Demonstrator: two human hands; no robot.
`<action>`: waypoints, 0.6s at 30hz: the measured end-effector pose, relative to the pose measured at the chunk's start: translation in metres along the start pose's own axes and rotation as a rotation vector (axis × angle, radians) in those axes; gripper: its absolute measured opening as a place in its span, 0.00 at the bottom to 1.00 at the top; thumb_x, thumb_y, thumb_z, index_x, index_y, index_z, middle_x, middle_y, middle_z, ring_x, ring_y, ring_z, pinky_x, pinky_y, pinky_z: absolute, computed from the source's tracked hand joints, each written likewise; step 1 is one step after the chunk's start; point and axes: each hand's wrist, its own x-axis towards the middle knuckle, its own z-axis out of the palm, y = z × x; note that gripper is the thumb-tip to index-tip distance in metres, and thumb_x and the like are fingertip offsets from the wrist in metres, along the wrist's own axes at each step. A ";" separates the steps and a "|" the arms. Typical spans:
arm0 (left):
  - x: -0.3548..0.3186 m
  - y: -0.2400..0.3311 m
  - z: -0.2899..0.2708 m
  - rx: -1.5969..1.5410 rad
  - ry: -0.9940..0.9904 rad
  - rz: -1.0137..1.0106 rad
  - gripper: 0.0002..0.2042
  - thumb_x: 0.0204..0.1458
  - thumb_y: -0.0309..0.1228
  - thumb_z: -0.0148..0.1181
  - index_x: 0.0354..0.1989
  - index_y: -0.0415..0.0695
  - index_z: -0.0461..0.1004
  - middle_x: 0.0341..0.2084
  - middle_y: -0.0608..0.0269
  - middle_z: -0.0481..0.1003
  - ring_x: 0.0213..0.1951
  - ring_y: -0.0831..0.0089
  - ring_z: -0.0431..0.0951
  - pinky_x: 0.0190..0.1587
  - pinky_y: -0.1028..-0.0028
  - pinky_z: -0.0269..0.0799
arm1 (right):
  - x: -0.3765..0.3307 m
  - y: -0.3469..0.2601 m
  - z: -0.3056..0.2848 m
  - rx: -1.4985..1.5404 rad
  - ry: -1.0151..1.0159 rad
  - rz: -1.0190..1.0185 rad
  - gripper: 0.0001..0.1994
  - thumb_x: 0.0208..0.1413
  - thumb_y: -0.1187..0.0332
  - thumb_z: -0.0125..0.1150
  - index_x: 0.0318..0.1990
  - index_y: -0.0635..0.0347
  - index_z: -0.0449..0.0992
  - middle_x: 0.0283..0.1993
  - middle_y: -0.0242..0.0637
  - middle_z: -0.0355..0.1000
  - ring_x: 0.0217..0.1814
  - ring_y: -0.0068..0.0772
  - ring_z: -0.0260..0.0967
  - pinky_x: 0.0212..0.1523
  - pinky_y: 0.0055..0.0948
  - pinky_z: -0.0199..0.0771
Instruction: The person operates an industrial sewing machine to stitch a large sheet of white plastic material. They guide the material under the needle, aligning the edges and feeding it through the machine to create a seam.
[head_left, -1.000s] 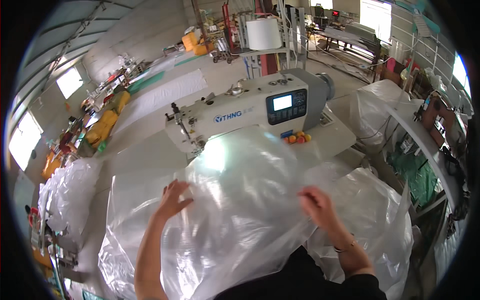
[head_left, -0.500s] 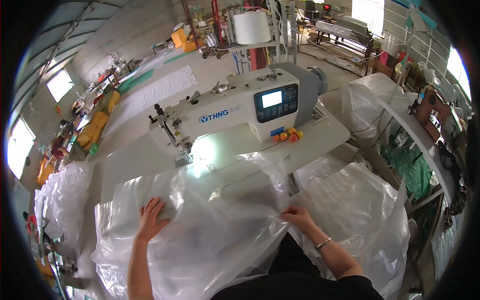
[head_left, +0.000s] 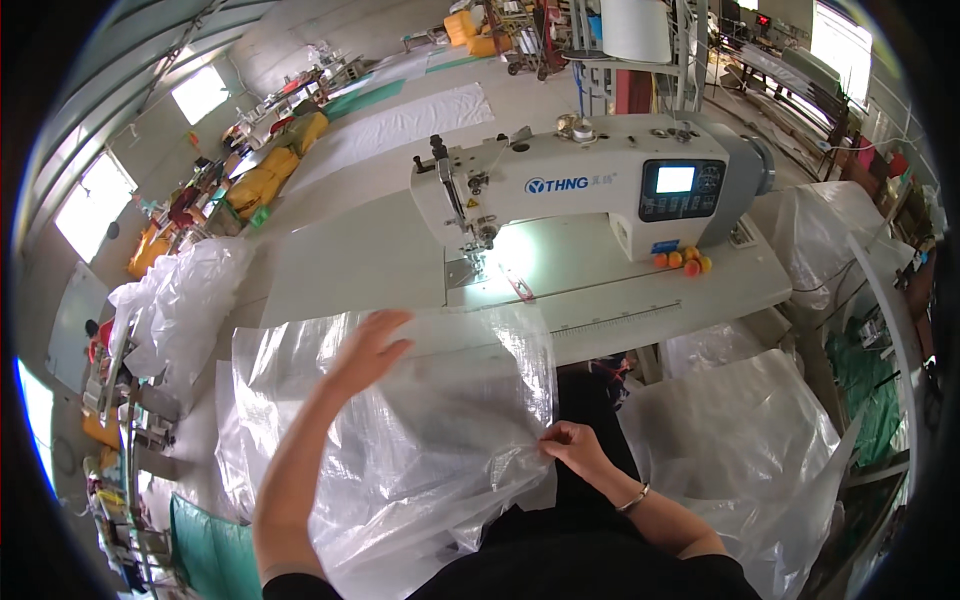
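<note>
A clear plastic sheet (head_left: 430, 400) lies over the front edge of the sewing table and hangs down over my lap. My right hand (head_left: 580, 450) pinches the sheet's right edge between thumb and fingers. Above the sheet's left part is my left hand (head_left: 370, 350), fingers stretched out and thumb apart, holding nothing; whether it touches the plastic I cannot tell. Beyond the sheet stands a white industrial sewing machine (head_left: 560, 185) with a lit lamp and screen. Its needle area (head_left: 475, 250) is a little past the sheet's far edge.
Several small orange-yellow fruits (head_left: 685, 261) sit on the table (head_left: 350, 260) by the machine's base. Crumpled clear plastic (head_left: 730, 430) is heaped on the right, and more plastic (head_left: 200, 300) at the left. A large white thread cone (head_left: 636, 30) stands behind the machine.
The view has shifted left, so the machine appears farther right. The sheet's far edge has drawn back from the needle area. My left hand has moved forward; my right still grips the edge.
</note>
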 end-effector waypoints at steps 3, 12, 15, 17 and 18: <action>0.056 0.025 0.057 0.000 0.018 0.296 0.21 0.56 0.34 0.57 0.57 0.38 0.68 0.53 0.48 0.71 0.57 0.52 0.68 0.60 0.62 0.62 | -0.005 -0.013 0.004 -0.009 -0.010 -0.039 0.04 0.52 0.75 0.64 0.35 0.65 0.78 0.30 0.27 0.75 0.34 0.14 0.70 0.36 0.18 0.69; 0.125 0.032 0.097 -0.257 -0.380 0.151 0.14 0.61 0.36 0.52 0.46 0.38 0.74 0.40 0.54 0.76 0.43 0.64 0.73 0.48 0.67 0.67 | 0.001 -0.019 -0.020 -0.121 -0.004 -0.169 0.05 0.52 0.75 0.65 0.36 0.65 0.78 0.32 0.29 0.75 0.35 0.15 0.72 0.37 0.19 0.73; 0.120 0.037 0.090 -0.396 -0.344 0.046 0.13 0.60 0.36 0.53 0.38 0.37 0.76 0.32 0.58 0.76 0.36 0.69 0.73 0.43 0.70 0.68 | 0.014 -0.049 -0.025 -0.155 0.166 -0.418 0.09 0.50 0.73 0.69 0.37 0.65 0.76 0.32 0.32 0.74 0.32 0.17 0.72 0.34 0.20 0.74; 0.113 0.045 0.085 -0.449 -0.267 0.026 0.13 0.59 0.35 0.54 0.35 0.36 0.76 0.28 0.60 0.75 0.34 0.71 0.72 0.42 0.71 0.67 | 0.035 -0.076 -0.027 -0.131 0.334 -0.550 0.13 0.48 0.74 0.70 0.40 0.66 0.74 0.33 0.35 0.73 0.32 0.20 0.73 0.33 0.20 0.74; 0.111 0.047 0.085 -0.417 -0.210 0.032 0.12 0.58 0.34 0.56 0.35 0.36 0.76 0.28 0.58 0.75 0.33 0.69 0.73 0.40 0.70 0.68 | 0.047 -0.095 -0.025 -0.198 0.383 -0.600 0.15 0.47 0.73 0.70 0.41 0.66 0.73 0.35 0.37 0.74 0.32 0.21 0.73 0.32 0.21 0.74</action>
